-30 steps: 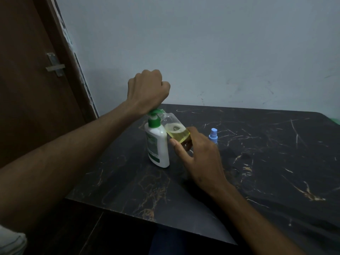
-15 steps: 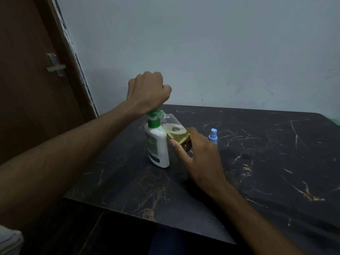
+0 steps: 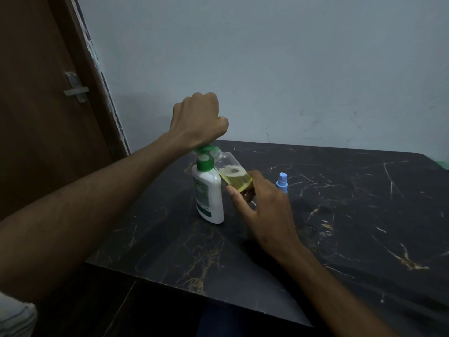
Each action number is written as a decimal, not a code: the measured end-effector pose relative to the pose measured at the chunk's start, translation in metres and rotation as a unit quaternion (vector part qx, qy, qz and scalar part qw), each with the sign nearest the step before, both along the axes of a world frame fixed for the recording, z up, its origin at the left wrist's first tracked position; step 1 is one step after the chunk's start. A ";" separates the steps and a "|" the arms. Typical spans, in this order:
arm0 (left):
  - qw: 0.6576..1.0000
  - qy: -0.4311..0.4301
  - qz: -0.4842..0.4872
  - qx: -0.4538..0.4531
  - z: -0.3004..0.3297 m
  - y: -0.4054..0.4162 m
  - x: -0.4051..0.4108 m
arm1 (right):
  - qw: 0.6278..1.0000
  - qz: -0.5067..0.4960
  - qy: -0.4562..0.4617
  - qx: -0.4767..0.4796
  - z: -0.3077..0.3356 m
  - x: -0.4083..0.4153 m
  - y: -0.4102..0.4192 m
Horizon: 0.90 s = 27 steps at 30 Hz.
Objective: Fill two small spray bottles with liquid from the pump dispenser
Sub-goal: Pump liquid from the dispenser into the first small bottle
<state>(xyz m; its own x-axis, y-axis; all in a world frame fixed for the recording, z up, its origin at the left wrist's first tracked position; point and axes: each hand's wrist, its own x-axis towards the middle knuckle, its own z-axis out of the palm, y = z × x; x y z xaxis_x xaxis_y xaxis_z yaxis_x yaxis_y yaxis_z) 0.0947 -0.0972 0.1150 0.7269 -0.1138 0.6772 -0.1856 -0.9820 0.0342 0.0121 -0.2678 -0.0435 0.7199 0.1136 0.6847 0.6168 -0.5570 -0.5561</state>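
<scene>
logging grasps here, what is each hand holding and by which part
Right hand holds the tilted clear bottle by its lower end. Left hand is fisted on the pump dispenser head.

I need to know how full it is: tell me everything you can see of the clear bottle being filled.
The clear bottle looks like transparent plastic and has no cap. It tilts, its mouth up under the green pump spout, its side against the white dispenser. Yellow liquid fills roughly its lower half. The right hand holds its base, above the table.

White pump dispenser (image 3: 209,195) upright; tilted clear bottle (image 3: 234,175) half-full of yellow liquid; blue-capped bottle (image 3: 282,182) behind.
</scene>
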 end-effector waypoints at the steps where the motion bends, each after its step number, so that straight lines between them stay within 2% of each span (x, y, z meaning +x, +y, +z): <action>1: 1.000 0.001 0.003 -0.003 0.000 -0.001 0.001 | 1.000 -0.001 0.001 0.003 0.000 0.000 -0.001; 6: 1.000 0.024 0.007 -0.003 -0.008 0.002 0.003 | 1.000 0.001 0.000 -0.005 0.002 -0.002 -0.001; 27: 1.000 0.001 0.000 0.010 -0.008 0.002 0.005 | 1.000 -0.005 -0.005 -0.008 -0.001 0.001 -0.001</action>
